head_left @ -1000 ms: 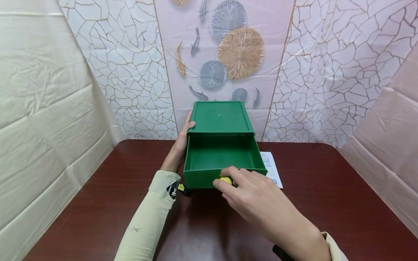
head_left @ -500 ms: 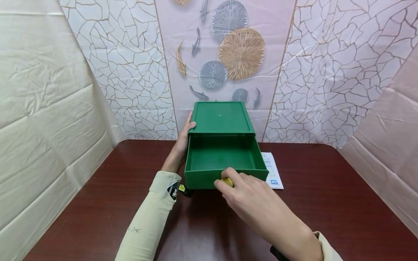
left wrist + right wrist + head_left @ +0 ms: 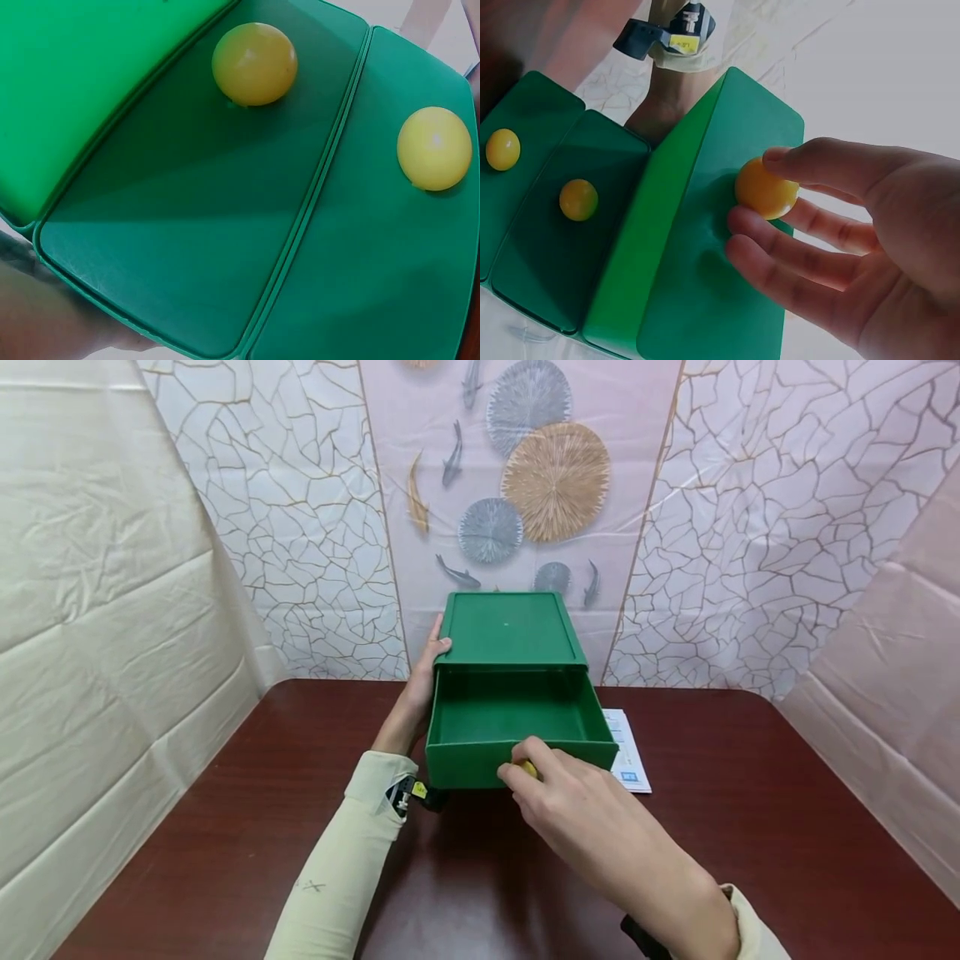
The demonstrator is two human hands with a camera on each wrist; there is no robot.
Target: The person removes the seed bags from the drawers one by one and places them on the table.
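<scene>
Currently, the top drawer (image 3: 465, 767) of the green cabinet (image 3: 510, 627) projects forward from the housing, with its interior visible from above. The right hand (image 3: 600, 814) pinches the yellow knob (image 3: 765, 189) at the drawer front, thumb on one side and fingers on the other. The left hand (image 3: 422, 675) bears against the left side of the housing, fingers extended along it and thumb at the top edge. Below, the middle drawer (image 3: 180, 195) and the bottom drawer (image 3: 352, 262) are seated in the housing, each fitted with a round yellow knob. The cabinet is located on the dark red-brown worktop (image 3: 750, 827). A printed sheet (image 3: 630, 752) lies to its right, partly hidden by the top drawer. A patterned backdrop (image 3: 750, 527) hangs behind.
</scene>
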